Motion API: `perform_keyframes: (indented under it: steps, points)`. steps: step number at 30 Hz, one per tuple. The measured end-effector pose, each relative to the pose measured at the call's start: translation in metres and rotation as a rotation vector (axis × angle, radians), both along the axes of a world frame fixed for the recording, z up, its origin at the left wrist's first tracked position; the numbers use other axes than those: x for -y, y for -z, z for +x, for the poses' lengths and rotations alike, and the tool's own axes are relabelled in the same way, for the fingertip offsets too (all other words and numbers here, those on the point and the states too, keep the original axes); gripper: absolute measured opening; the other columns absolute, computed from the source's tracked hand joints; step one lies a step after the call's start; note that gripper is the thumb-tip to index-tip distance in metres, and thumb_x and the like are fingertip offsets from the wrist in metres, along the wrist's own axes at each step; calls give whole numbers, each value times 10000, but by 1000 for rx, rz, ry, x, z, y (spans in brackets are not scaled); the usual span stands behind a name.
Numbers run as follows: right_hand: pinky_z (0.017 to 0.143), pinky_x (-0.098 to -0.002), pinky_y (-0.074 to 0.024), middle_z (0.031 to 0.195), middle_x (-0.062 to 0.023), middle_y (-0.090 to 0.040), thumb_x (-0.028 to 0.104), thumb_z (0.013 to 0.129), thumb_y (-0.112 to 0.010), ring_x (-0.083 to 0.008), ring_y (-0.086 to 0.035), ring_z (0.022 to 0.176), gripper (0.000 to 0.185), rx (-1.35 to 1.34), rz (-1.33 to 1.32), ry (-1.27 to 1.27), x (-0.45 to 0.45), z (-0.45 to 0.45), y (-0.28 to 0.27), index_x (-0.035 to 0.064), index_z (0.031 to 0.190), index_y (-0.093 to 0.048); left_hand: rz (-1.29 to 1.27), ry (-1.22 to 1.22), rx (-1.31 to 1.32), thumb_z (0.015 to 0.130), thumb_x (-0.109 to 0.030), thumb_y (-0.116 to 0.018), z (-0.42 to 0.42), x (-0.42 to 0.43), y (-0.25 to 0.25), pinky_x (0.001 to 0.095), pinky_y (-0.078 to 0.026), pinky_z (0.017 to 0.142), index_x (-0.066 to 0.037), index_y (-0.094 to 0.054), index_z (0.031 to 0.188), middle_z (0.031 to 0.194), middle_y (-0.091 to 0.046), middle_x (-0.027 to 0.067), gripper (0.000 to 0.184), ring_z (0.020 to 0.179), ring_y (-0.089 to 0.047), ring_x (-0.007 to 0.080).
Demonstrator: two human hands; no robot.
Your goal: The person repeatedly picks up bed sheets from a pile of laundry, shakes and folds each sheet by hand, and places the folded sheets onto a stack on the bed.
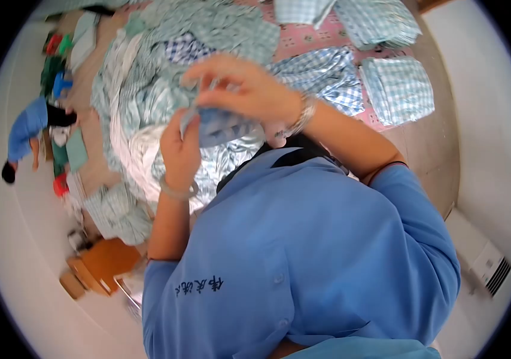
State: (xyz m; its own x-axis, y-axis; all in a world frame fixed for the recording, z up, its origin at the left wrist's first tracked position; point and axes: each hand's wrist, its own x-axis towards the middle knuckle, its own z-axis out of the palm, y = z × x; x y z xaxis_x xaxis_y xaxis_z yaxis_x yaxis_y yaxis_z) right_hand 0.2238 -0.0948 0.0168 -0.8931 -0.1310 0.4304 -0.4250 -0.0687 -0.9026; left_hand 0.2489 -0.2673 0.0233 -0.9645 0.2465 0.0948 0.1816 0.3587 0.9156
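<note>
In front of my chest, my left hand [181, 149], with a pale bangle at the wrist, is closed with thumb and fingers pinched on a blue-and-white checked cloth [225, 127]. The cloth stretches to the right, beneath my other hand. Just above it is my right hand [237, 84], with a metal watch at the wrist. Its fingers are curved and apart, blurred by motion, and nothing shows between them. Below and beyond both hands spreads a large heap of pale green checked fabric [219, 30].
Folded checked bundles [398, 90] and a loose blue checked cloth [321, 75] lie on a pink patterned mat [300, 40] at the right. A co-worker in blue [28, 125] bends over at the far left. An orange-brown wooden box [112, 260] stands at lower left.
</note>
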Motion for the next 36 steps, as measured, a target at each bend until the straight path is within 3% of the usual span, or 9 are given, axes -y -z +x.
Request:
perform_keyframes:
  steps: [7, 9, 15, 21, 29, 31, 33, 35, 36]
  points:
    - [748, -264, -435, 1016, -69, -579, 207, 776, -604, -156, -556, 841, 290, 466, 677, -198, -158, -17, 97, 54, 1020, -569, 117, -237, -234, 866, -100, -470, -28, 16, -24, 213, -383, 714, 25, -542, 933, 852, -551, 42, 159, 785, -480, 90]
    - [757, -323, -418, 963, -73, -585, 290, 718, -632, -212, -537, 893, 383, 10, 872, -51, -159, 10, 149, 66, 1021, -565, -22, -324, -405, 844, -64, -471, -32, -4, -46, 196, -381, 674, 37, -549, 906, 808, -555, 43, 142, 722, -472, 78]
    - [753, -397, -412, 898, -113, -589, 87, 672, -531, -307, -517, 853, 280, 194, 908, 106, -160, 34, 239, 64, 947, -578, 127, -424, -533, 837, -93, -494, -42, -36, -65, 233, -417, 646, 25, -534, 871, 824, -561, 78, 129, 721, -513, 126]
    - [719, -400, -443, 858, -114, -606, 56, 669, -509, -295, -549, 808, 227, 338, 1127, 185, -277, -9, 348, 95, 860, -624, -56, -667, -798, 875, -288, -432, -45, -64, -110, 245, -295, 393, 11, -444, 667, 547, -435, 75, 363, 457, -405, 148]
    - [798, -391, -381, 954, -59, -576, 177, 697, -565, -282, -523, 882, 121, -60, 1285, 61, -280, -129, 328, 147, 781, -647, -29, -596, -903, 892, -236, -365, -4, -40, -180, 240, -220, 389, 0, -432, 677, 496, -314, 43, 327, 428, -296, 122]
    - [791, -413, -377, 983, -111, -557, 150, 701, -551, -288, -521, 878, 129, 280, 1480, -475, -268, -148, 327, 98, 776, -642, -255, -811, -977, 897, -235, -363, 7, -26, -189, 261, -342, 428, -13, -473, 717, 568, -441, 78, 307, 482, -426, 158]
    - [752, -413, -392, 924, -152, -540, 108, 709, -523, -301, -515, 835, 108, 187, 1320, -352, -281, -143, 314, 38, 743, -596, -1845, -906, -1234, 873, -266, -436, 17, -12, -195, 297, -432, 526, -32, -527, 760, 688, -545, 82, 275, 615, -545, 175]
    - [703, -403, -405, 817, -154, -517, 71, 704, -504, -317, -502, 781, 70, 61, 1039, 7, -290, -119, 294, 7, 716, -528, -357, -1281, -1064, 756, -281, -599, 19, -10, -194, 288, -465, 619, -41, -599, 808, 789, -607, 72, 246, 714, -595, 184]
    - [672, -391, -408, 753, -155, -482, 62, 702, -500, -325, -484, 745, 65, -29, 994, 0, -295, -96, 303, 1, 708, -477, -935, -1218, -1048, 803, -221, -518, 27, 1, -198, 399, -397, 704, 5, -525, 846, 809, -541, 154, 230, 759, -515, 307]
